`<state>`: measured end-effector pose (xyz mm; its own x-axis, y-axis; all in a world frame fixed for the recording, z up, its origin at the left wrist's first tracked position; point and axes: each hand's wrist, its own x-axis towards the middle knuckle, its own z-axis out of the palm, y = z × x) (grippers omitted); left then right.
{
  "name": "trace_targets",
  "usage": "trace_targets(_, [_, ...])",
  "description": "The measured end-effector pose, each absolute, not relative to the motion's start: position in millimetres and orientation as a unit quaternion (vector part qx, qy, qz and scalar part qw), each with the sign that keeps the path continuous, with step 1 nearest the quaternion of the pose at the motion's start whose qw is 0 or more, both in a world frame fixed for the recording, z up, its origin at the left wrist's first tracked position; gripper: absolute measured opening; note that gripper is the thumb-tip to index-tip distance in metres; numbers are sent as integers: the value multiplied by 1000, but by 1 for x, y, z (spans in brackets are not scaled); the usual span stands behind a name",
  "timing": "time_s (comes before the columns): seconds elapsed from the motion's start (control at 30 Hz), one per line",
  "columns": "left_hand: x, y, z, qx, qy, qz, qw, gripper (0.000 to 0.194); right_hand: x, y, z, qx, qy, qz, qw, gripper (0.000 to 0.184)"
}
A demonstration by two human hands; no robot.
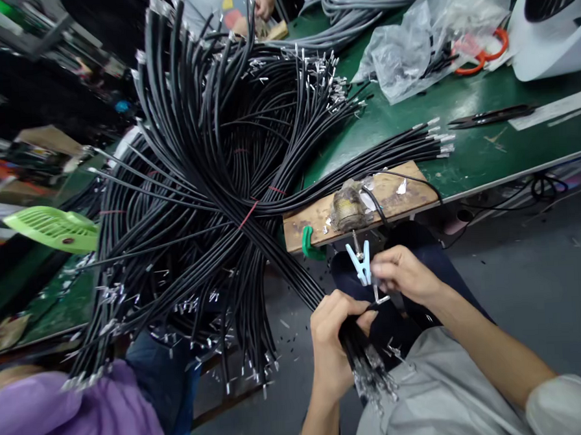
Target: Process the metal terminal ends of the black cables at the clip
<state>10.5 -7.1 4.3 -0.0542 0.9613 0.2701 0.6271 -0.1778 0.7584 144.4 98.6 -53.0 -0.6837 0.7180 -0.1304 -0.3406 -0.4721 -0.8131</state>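
Observation:
My left hand [336, 329] is closed around a bundle of black cables [301, 278], whose silvery stripped ends [374, 382] hang below it over my lap. One cable end with a thin pale tip [381, 300] sticks out sideways by the left thumb. My right hand [405, 273] is closed in a pinch just above that tip; what lies between its fingers is too small to make out. Right beside its fingertips is a light blue clothespin [360, 263], below a metal screw [357, 241] at the edge of a wooden board [406, 189].
A large pile of black cables [209, 157] covers the green table [491, 145]. A taped lump [347, 208] and a green clamp [311, 243] are at the board. Scissors [486, 54], plastic bags [408, 49] and a lime-green fan [52, 228] lie around. A co-worker's purple sleeve [86, 416] is at left.

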Motion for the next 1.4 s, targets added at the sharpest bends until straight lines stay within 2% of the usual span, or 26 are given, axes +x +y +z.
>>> trace_targets(0.07, [12,-6,3,648,599,429,192,11,139,107,-47,-219,-370,831,354,40])
trace_targets(0.27, [21,-1,-4,597,594,528,109,10,116,108,-42,-144,-296,877,351,41])
trace_targets(0.5, [27,3,-4,580,644,485,118,9,114,105,-42,-145,-260,887,354,42])
trace_targets(0.63, [25,4,-1,584,649,469,135,11,117,105,-46,-126,-270,903,311,52])
trace_targets(0.7, [23,2,1,592,644,465,138,11,124,104,-53,-149,-279,893,321,55])
trace_targets(0.8, [18,-2,2,616,622,462,142,8,146,98,-62,-228,-334,822,402,44])
trace_targets(0.87, [14,-4,2,639,606,448,153,7,166,89,-58,-279,-424,723,468,24])
trace_targets(0.93, [10,-5,2,664,593,423,169,5,183,76,-46,-280,-570,594,494,8])
trace_targets(0.97, [8,-4,2,680,585,405,179,3,189,70,-38,-255,-654,524,482,11])
trace_targets(1.0, [6,-3,3,699,573,383,189,5,192,63,-30,-224,-727,462,455,19])
trace_targets(1.07, [1,1,6,742,544,331,209,14,192,53,-19,-186,-801,375,427,24])
trace_targets(1.17, [-5,2,14,778,508,271,251,13,185,48,-19,-193,-775,361,482,18])
trace_targets(1.27, [-9,-3,18,781,497,266,268,24,179,50,-27,-224,-714,402,528,19])
trace_targets(1.4, [-1,-11,19,770,499,322,232,20,182,50,-32,-222,-705,446,504,27])
